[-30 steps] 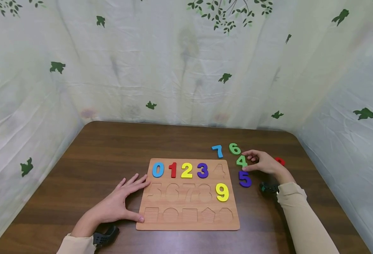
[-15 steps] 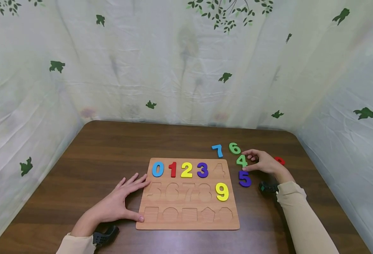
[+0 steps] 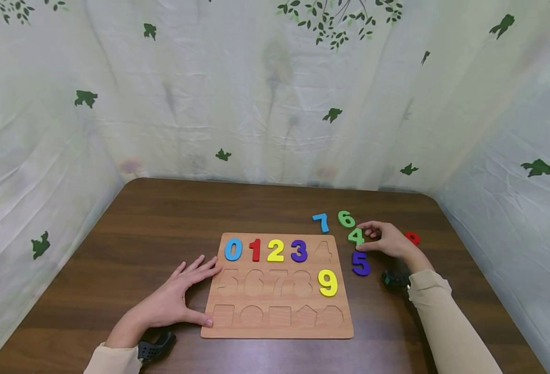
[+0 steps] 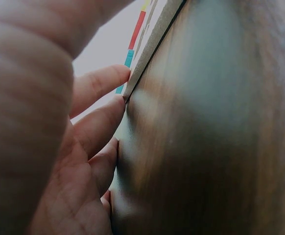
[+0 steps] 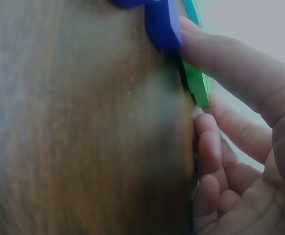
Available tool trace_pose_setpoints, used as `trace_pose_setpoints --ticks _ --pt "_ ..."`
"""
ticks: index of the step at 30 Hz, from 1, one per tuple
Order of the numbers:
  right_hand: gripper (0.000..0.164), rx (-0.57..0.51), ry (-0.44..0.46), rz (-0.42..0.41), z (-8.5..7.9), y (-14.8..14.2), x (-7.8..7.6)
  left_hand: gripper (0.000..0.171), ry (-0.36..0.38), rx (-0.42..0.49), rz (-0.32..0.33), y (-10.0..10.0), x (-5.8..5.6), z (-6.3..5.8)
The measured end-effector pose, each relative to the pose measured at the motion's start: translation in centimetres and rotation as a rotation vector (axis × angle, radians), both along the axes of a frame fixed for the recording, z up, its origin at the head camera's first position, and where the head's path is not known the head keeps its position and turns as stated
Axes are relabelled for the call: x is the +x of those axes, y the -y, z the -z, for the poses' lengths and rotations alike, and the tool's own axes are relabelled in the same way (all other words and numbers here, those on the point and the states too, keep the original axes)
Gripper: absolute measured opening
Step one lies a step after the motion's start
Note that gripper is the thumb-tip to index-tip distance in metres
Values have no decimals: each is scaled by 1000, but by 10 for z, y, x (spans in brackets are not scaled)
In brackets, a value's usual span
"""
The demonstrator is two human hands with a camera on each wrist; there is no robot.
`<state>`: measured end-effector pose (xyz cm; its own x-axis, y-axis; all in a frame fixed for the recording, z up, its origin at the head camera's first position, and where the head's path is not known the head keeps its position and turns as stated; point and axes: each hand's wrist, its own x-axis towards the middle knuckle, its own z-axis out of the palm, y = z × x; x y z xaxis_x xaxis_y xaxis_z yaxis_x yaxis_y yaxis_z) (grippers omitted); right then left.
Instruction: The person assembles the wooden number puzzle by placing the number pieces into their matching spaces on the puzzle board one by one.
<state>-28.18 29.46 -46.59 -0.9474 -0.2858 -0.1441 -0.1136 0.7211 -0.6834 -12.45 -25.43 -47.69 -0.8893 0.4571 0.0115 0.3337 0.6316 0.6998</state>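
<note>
In the head view my right hand (image 3: 387,240) pinches a green number 4 (image 3: 356,237) between thumb and index finger, at the right of a wooden puzzle board (image 3: 279,297). The right wrist view shows the green 4 (image 5: 197,85) close over the table, its other fingers curled loosely below. A purple 5 (image 3: 361,264) lies just beneath the thumb. My left hand (image 3: 177,296) rests with spread fingers along the board's left edge, the thumb on its lower left corner. A blue 0 (image 3: 233,250), red 1 (image 3: 254,250), yellow 2 (image 3: 275,251), purple 3 (image 3: 299,251) and yellow 9 (image 3: 327,283) are on the board.
Beyond the board's top right corner lie a blue 7 (image 3: 321,222) and a green 6 (image 3: 346,219). A red number (image 3: 413,238) is partly hidden behind the right hand. White curtains (image 3: 275,104) with leaf prints surround the brown table (image 3: 177,208).
</note>
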Motion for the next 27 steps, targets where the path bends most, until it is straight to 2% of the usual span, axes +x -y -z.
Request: trace_pose_setpoints --ticks 12,27 --pt "66 8 -27 -8 -8 4 5 105 -12 -2 3 -1 0 -1" --pt "62 16 -120 -96 -23 28 17 105 -7 -4 -1 -1 1 -1"
